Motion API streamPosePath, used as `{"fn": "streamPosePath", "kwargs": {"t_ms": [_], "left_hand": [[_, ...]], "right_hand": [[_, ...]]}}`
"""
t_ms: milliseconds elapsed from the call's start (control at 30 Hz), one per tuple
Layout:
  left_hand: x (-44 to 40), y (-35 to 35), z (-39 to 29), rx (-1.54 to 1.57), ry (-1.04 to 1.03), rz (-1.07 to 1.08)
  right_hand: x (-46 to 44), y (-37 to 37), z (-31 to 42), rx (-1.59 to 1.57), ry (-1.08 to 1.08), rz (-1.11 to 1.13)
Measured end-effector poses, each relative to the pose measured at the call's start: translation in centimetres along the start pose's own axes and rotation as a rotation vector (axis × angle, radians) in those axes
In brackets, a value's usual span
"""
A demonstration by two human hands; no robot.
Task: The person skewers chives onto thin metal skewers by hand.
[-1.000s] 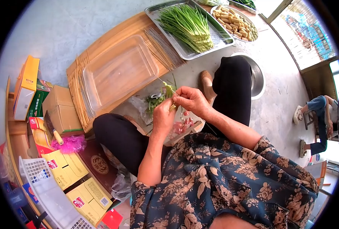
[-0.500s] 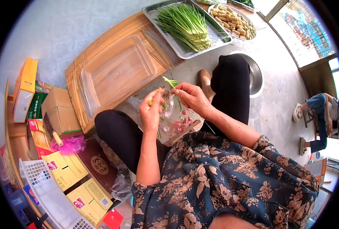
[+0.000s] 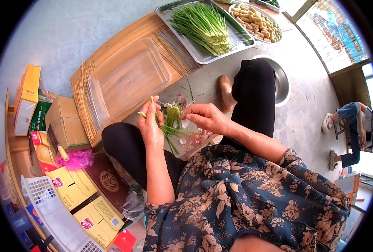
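Observation:
My left hand (image 3: 151,128) is closed around a few green chive stalks, whose ends poke out past the fingers and thumb. My right hand (image 3: 209,119) pinches what looks like a thin skewer, mostly hidden by the fingers. Between the two hands hangs a short folded bunch of chives (image 3: 172,116), seemingly on that skewer, with loose leaves trailing below. Beneath them, plastic wrap and reddish scraps (image 3: 199,137) lie between my knees.
A wooden board (image 3: 115,54) carries a clear plastic tray (image 3: 130,80) and skewers (image 3: 169,52). Beyond it, a metal tray (image 3: 205,61) holds chives (image 3: 203,27), beside a bowl of tan rolls (image 3: 255,23). A steel basin (image 3: 283,86) stands right; boxes (image 3: 69,122) stand left. Another person sits far right.
The left hand has moved left and now has several chive stalks in it. The right hand has moved slightly down, and a folded chive bunch now shows between the hands.

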State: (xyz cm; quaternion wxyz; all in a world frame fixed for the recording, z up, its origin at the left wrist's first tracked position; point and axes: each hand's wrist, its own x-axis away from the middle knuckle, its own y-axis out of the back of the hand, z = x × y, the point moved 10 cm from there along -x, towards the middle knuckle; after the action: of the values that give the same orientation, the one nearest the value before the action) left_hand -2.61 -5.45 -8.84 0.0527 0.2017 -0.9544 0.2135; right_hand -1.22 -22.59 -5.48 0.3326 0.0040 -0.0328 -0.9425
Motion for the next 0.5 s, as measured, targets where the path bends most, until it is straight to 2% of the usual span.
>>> {"fn": "streamPosePath", "kwargs": {"t_ms": [67,133,200,500], "left_hand": [[0.0,0.1,0.0,0.0,0.001,0.004],[0.0,0.0,0.0,0.0,0.003,0.008],[0.0,0.0,0.0,0.011,0.011,0.006],[0.0,0.3,0.0,0.023,0.001,-0.005]], "right_hand": [[0.1,-0.2,1.2,0.055,0.155,-0.014],[0.1,-0.1,1.7,0.083,0.144,-0.011],[0.1,-0.2,0.5,0.118,-0.001,0.026],[0.0,0.0,0.9,0.145,0.081,-0.009]]}}
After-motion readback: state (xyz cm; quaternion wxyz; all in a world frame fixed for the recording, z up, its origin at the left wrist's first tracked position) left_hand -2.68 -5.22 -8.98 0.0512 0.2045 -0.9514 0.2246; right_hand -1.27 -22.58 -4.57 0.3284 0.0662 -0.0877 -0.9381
